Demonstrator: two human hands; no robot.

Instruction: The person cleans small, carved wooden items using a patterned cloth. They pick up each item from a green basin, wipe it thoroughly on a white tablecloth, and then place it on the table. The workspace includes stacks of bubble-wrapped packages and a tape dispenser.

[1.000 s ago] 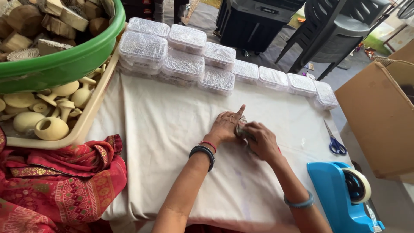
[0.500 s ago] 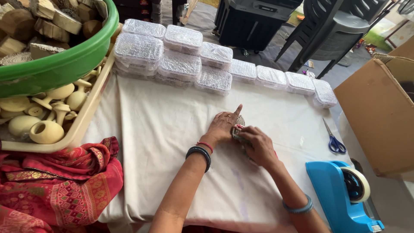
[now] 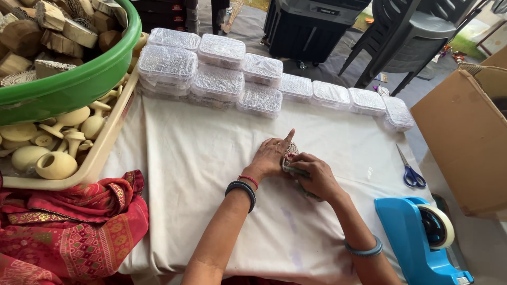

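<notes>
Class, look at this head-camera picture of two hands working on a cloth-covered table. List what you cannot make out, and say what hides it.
1. Small patterned piece: mostly covered by the left hand and right hand; its shape is unclear.
2. Clear lidded boxes: contents blurred by the shiny lids.
3. Tape dispenser: cut off by the bottom edge.
4. Cardboard box: cut off by the right edge, inside unseen.
5. Green tub: cut off at the top left.

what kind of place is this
Probably a small craft packing workspace: rows of clear plastic boxes on a cloth-covered table, a green tub of carved wooden blocks, and a blue tape dispenser beside a cardboard box.
</notes>
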